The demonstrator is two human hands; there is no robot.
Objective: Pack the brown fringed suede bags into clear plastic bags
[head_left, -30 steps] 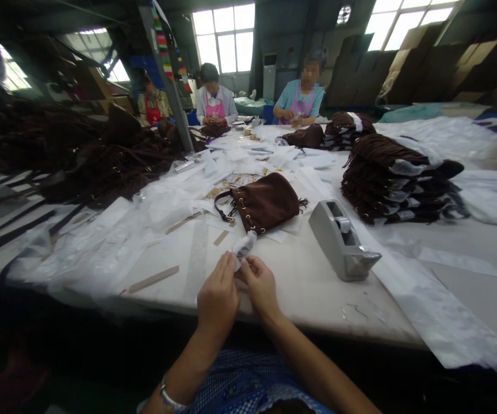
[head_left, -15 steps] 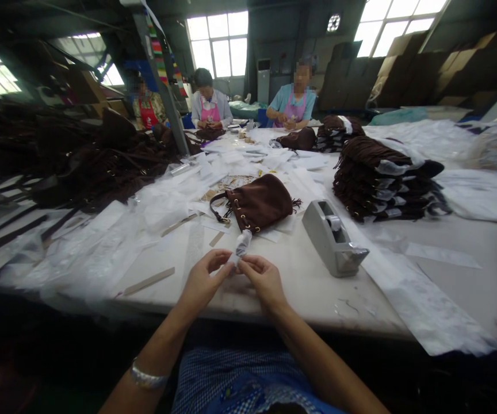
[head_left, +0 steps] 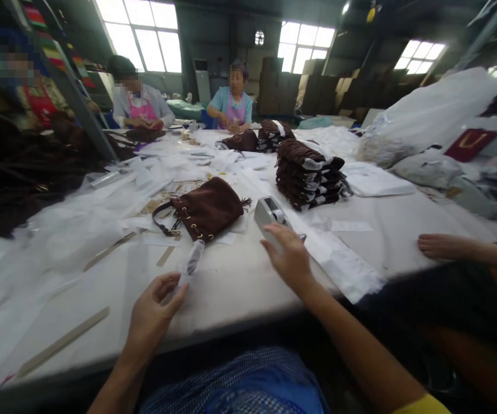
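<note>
Dark-brown, suede-like drawstring bag (head_left: 214, 208), brass-coloured eyelets (head_left: 194, 227), fringe (head_left: 245, 202): left of frame centre; probably light, soft, not slippery, best held by its body. Slim strip in translucent white wrapping (head_left: 195, 257), below: its tip pinched in the left hand (head_left: 154, 313). Right hand (head_left: 289, 259): fingers apart over grey, wedge-shaped tape dispenser (head_left: 264, 210); contact unclear.

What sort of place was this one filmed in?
Probably a bag workshop or factory: a brown bag lies near stacked brown fringed goods on a long worktable, with people in aprons across it.
</note>
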